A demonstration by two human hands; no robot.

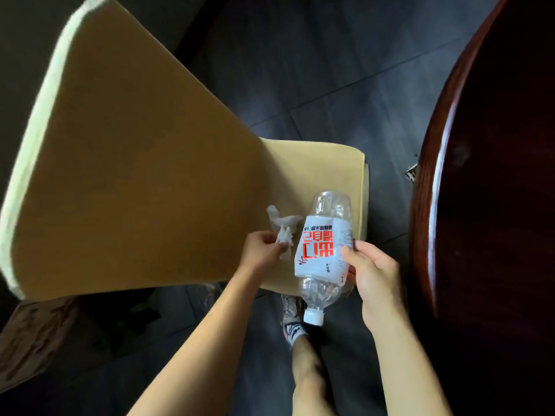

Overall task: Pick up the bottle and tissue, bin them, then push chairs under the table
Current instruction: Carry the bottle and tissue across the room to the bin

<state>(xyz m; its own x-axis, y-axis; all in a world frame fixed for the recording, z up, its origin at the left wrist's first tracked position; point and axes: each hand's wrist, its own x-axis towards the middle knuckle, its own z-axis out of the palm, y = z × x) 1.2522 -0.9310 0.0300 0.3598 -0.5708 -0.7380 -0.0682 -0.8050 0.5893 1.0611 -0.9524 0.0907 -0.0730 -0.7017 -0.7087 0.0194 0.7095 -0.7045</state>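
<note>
A clear empty plastic bottle [326,253] with a white label, red characters and a white cap is held above the chair seat by my right hand [375,274], whose fingers curl round its label; the cap end points toward me. My left hand [264,250] pinches a crumpled white tissue [282,228] just left of the bottle. Both are lifted over the yellow padded chair [135,163], whose tall backrest fills the left of the view and whose seat shows behind the bottle.
A dark reddish round wooden table [495,163] curves along the right edge. Dark tiled floor [315,85] lies between chair and table. My leg and patterned shoe [292,319] stand below the bottle. A brown wooden piece [33,337] sits at lower left.
</note>
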